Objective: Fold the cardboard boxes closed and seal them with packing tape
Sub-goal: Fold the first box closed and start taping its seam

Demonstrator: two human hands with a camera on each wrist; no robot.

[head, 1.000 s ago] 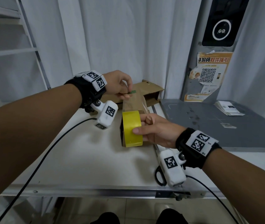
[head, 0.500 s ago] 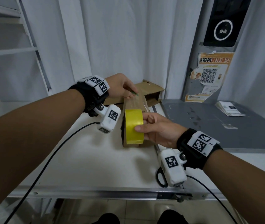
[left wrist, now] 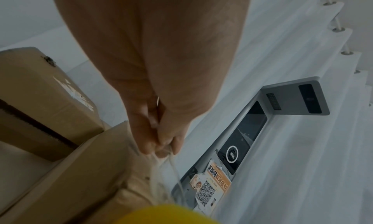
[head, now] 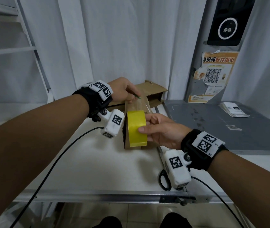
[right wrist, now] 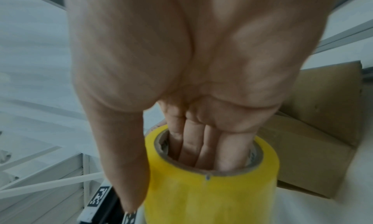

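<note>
On a white table (head: 81, 162), a person's right hand (head: 162, 130) holds a yellow roll of packing tape (head: 136, 127), four fingers (right wrist: 203, 149) pushed through its core and the thumb on the outside, over the near end of a narrow closed cardboard box (head: 133, 146) at 12 o'clock. The left hand (head: 122, 91) pinches the pulled-out clear tape end (head: 139, 104) above the box's far end. Behind it, at 1 o'clock, lies a second cardboard box (head: 154, 91), its open end dark, contents hidden. An orange notice (head: 213, 76) at 2 o'clock bears a QR code and Chinese characters, partly cut off. Scissors (head: 163, 180) lie half hidden beneath the right wrist camera.
</note>
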